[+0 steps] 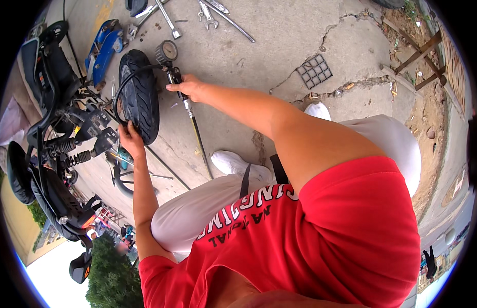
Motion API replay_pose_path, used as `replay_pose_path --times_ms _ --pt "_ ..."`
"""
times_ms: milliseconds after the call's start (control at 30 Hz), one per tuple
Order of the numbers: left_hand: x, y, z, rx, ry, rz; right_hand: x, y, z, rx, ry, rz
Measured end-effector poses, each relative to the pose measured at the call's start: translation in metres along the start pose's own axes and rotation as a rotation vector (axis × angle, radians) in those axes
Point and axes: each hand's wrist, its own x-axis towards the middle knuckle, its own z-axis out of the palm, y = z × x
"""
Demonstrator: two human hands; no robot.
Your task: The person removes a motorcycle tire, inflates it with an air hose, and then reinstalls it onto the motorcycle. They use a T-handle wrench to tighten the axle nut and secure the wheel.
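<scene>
On my remote feed: right hand (191, 88), fingers closed round the inflator (172, 77); left hand (132, 141), fingers bent against the tyre (144, 97) (whether they pinch anything, I can't tell).

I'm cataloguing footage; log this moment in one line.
left hand: at near end of tire; right hand: gripping inflator; gauge: on inflator; hose: arcing across tire toward left hand; wrenches: on ground

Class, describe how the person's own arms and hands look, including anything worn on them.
Both arms are bare below short red T-shirt sleeves. The left hand and right hand are ungloved, with no watch or bracelet visible.
</scene>
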Motion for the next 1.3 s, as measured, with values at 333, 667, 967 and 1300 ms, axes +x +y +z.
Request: replay_pose_path --times_ms 333,667,967,1300 --pt "-0.001 -0.007 0.002 -0.038 0.0 -0.041 0.004 0.003 0.003 -0.018 -0.042 -0.034" --pt "-0.003 0.0 -0.001 0.018 0.011 -0.047 -0.015 -0.011 -0.007 0.075 -0.204 0.038" --pt "0.001 -0.016 0.0 -0.062 -0.028 -0.081 -0.015 0.0 -0.005 0.004 -0.058 -0.121" --pt "-0.001 -0.02 0.004 -0.086 0.036 -0.022 -0.019 0.004 0.001 -0.16 0.104 -0.176"
